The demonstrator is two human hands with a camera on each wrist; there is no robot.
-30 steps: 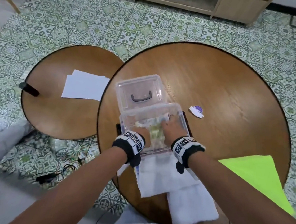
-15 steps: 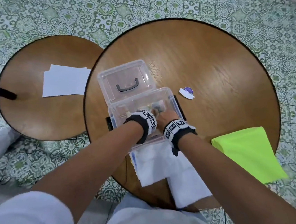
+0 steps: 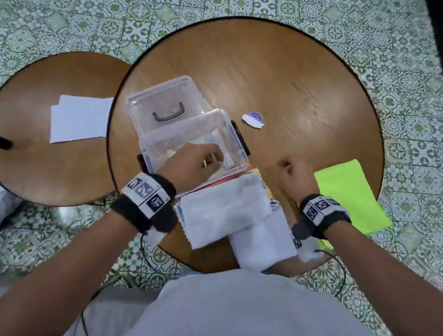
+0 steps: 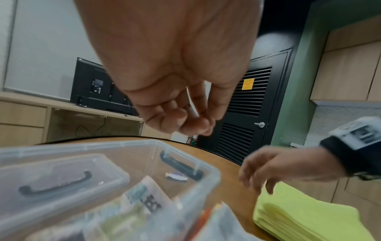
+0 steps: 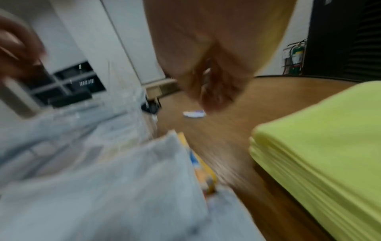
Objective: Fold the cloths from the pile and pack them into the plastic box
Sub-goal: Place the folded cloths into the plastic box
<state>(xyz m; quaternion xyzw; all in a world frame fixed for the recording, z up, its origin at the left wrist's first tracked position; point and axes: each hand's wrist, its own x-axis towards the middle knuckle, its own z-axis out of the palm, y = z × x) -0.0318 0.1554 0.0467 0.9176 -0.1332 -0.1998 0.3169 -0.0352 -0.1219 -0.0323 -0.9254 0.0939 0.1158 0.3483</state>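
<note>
From the head view, a clear plastic box [image 3: 190, 137] stands near the front left of the large round counter [image 3: 290, 87], its lid [image 3: 164, 100] lying open behind it with a dark handle showing. The left hand [image 3: 196, 162] hangs over the box's near edge, fingers loosely curled and holding nothing. The right hand [image 3: 296, 179] is out over bare wood between the box and a stack of yellow-green cloths [image 3: 347, 196], its fingers curled; it grips nothing that can be seen. White cloths [image 3: 227, 209] lie in a loose pile just in front of the box, reaching the counter's near edge, with a coloured one [image 3: 255, 171] peeping out beneath them. A small sticker [image 3: 253, 119] lies beyond the box, and white paper [image 3: 80, 119] sits on the smaller counter [image 3: 39, 164] to the left. In the left wrist view, the left hand [image 4: 175, 91] hovers above the open box [image 4: 185, 156], empty, fingers bent inward; a folded printed cloth [image 4: 148, 194] lies inside the box. The right hand [image 4: 274, 166] shows at the right, fingertips just above the yellow-green stack [image 4: 309, 216]. The right wrist view is heavily blurred: the right hand [image 5: 212, 78] hangs over the wood, and whether it is curled tight cannot be told there; the yellow-green stack [image 5: 321, 138] lies to the right, the white pile [image 5: 113, 187] to the left.
</note>
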